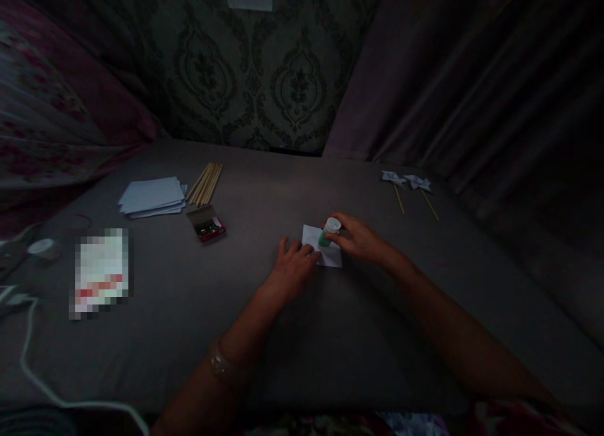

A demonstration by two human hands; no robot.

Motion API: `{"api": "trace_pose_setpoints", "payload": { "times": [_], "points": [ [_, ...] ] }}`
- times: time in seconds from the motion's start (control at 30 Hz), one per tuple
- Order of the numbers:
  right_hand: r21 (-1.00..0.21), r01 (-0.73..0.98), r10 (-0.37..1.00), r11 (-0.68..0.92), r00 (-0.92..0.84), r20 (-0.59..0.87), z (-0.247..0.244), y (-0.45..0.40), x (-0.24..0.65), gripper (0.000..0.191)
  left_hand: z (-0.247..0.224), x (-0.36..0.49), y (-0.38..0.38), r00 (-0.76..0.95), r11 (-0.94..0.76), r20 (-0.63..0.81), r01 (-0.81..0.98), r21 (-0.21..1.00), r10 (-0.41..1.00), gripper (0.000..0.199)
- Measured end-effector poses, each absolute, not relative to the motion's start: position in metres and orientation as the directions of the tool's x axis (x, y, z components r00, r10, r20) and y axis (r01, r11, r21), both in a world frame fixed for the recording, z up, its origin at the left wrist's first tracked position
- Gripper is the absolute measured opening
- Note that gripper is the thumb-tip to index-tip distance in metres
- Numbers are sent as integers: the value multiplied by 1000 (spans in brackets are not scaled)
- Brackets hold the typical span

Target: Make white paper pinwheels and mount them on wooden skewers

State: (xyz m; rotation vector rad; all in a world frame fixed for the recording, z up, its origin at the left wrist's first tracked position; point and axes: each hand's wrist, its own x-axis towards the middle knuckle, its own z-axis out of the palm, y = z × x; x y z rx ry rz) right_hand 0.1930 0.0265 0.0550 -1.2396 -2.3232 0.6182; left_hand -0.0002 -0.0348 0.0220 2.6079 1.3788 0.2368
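Observation:
A small white sheet of paper (332, 256) lies on the grey cloth in front of me. My right hand (357, 234) is closed round a green glue stick (323, 238), holding it a little tilted with its white end up and its lower end at the paper. Whether that lower end touches the paper I cannot tell. Fingers spread, my left hand (296, 267) rests flat with its fingertips at the sheet's left edge.
To the left are a paper stack (153, 195), several wooden sticks (206, 183), an open small box of metal pieces (206, 224), a blurred packet (100, 269) and a white cable (61, 399). Two paper pinwheels (393, 178) on sticks lie at the back right.

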Motion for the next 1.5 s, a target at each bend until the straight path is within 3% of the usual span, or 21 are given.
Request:
{"api": "trace_pose_setpoints", "payload": {
  "times": [0.13, 0.3, 0.47, 0.6, 0.73, 0.93, 1.13, 1.27, 1.5],
  "points": [
    [-634, 613, 854, 472, -496, 158, 51, 27, 191, 23, 20, 1, -35, 561, -563, 75, 798, 214, 824, 28],
    [-745, 591, 951, 309, -201, 234, 33, 13, 175, 32, 20, 1, -36, 560, -561, 72, 801, 208, 826, 28],
    [-619, 758, 973, 207, -92, 213, 23, 6, 166, 28, 13, 0, -33, 581, -581, 75, 780, 233, 810, 30],
    [-584, 794, 972, 168, -35, 231, 19, 5, 158, 23, 8, 1, -30, 604, -595, 49, 763, 253, 796, 33],
    [-571, 791, 963, 222, -87, 254, 18, 6, 161, 21, 8, 3, -31, 615, -607, 37, 763, 220, 787, 40],
    [-574, 753, 944, 323, -297, 141, 23, 15, 174, 19, 11, 4, -33, 616, -613, 35, 773, 166, 787, 36],
    [-587, 751, 947, 301, -166, 274, 15, 10, 169, 20, 11, 4, -33, 615, -612, 33, 775, 160, 788, 39],
    [-586, 736, 940, 340, -275, 200, 16, 11, 172, 21, 7, 4, -33, 620, -623, 70, 767, 152, 781, 39],
    [-589, 738, 943, 328, -224, 245, 15, 13, 171, 21, 6, 4, -33, 622, -625, 73, 766, 148, 780, 38]
  ]
}}
